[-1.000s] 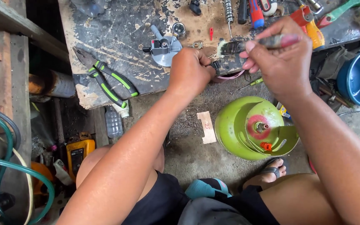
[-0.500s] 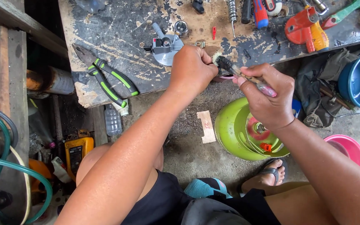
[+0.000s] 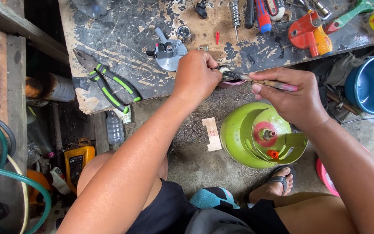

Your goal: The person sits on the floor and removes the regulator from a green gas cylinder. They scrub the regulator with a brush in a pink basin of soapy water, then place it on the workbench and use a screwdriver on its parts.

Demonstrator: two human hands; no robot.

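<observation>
- Here my left hand point(image 3: 197, 76) is curled into a fist at the front edge of the desk point(image 3: 122, 39), closed on something small that my fingers hide; I cannot tell what it is.
- My right hand point(image 3: 293, 97) grips a thin brush point(image 3: 256, 80) by its handle, thumb on top, with the dark bristled tip touching the spot where my left fingers pinch.
- Both hands meet just over the desk's edge, above the concrete floor point(image 3: 191, 147).
- Right below my right hand stands a green gas cylinder point(image 3: 243, 134), upright, its valve in the middle of the collar.
- On the desk, just behind my left fist, lies a grey metal disc-shaped part point(image 3: 169, 53).
- Green-handled pliers point(image 3: 109, 84) lie well to the left of it, near the desk's corner.
- A red and orange tool point(image 3: 308, 34) sits further right on the desk.
- A blue bucket point(image 3: 371, 84) stands on the floor at the far right.
</observation>
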